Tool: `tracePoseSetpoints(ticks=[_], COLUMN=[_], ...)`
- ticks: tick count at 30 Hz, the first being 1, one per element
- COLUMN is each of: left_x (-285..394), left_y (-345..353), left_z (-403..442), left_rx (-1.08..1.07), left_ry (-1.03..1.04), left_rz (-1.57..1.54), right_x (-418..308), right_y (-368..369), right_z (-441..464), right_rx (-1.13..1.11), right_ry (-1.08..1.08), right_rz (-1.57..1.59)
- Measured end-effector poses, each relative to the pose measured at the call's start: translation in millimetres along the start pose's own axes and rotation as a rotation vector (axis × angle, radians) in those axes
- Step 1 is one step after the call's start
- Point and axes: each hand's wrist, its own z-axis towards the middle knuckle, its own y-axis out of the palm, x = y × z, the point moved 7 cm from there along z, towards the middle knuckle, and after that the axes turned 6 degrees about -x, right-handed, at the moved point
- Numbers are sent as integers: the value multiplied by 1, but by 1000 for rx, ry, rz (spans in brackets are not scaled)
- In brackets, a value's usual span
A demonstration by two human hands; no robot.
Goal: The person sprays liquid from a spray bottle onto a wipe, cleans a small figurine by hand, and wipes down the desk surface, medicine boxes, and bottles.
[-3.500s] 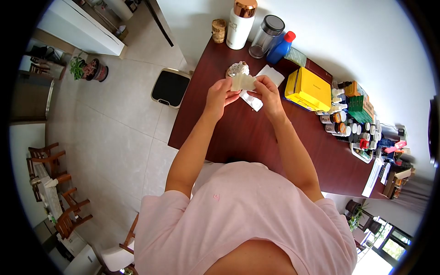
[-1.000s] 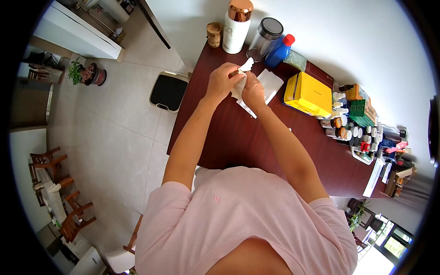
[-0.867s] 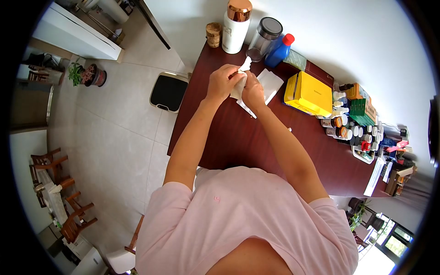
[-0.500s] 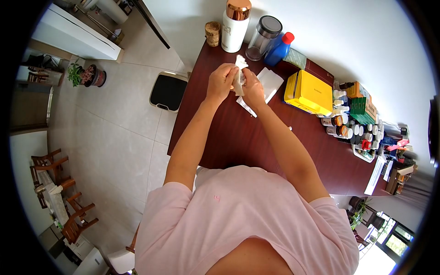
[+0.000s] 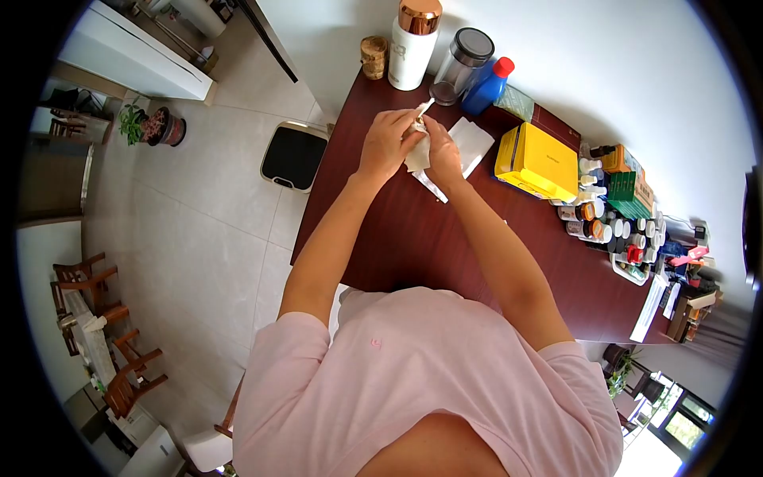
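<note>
Both my hands are raised over the far left part of the dark red table (image 5: 397, 246). Between them is a crumpled white tissue (image 5: 418, 156), its top edge sticking up above my fingers. My left hand (image 5: 387, 145) pinches it from the left. From the other side, the fingers of my right hand (image 5: 444, 151) close on it too. Something small seems wrapped in the tissue, but I cannot make it out. Beside my right hand, a flat white sheet of paper or tissue (image 5: 475, 146) lies on the tabletop.
Along the wall stand a wooden cup (image 5: 373, 57), a white thermos (image 5: 412, 56), a clear tumbler (image 5: 457, 71) and a blue bottle with a red cap (image 5: 486, 89). Rightward are a yellow box (image 5: 539, 163) and several medicine bottles (image 5: 596, 226). A black-topped scale (image 5: 293, 157) lies on the floor.
My hands have turned the tissue between them. Its lower part now hangs broader below the fingers, and a narrow strip points up to the right.
</note>
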Motion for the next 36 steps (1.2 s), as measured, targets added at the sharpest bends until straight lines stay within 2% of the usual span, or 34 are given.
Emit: tracePoseSetpoints(ticks=[4,6,10,12,16,19,21,26,28,31,36], left_x=[-12,-20,-25,-21,-37,-37,-34,-28,-40,-53,-51], left_y=[9,13,13,6,14,20,18,12,19,25,28], left_z=[-7,-9,-19,-26,-50,-54,-48,-30,-29,-26,-28], left_rx=[-28,-31,-7,76,44,14,99,101,26,-71,-9], left_ry=[-61,-101,-133,-24,-62,-168,-225,-125,-194,-205,-301], left_rz=[-71,-173,-186,-41,77,37,-112,-109,-280,-284,-282], right_x=[-5,2,2,1,0,-1,0,0,2,0,2], right_y=[-2,0,0,0,1,0,1,-1,0,1,4], right_z=[0,3,3,3,4,3,2,3,4,4,3], right_rx=[10,10,-42,-61,-85,-93,-102,-118,-121,-137,-103], right_ry=[-22,25,101,154,165,178,181,168,170,169,152], right_rz=[-10,1,32,68,76,64,90,100,99,124,114])
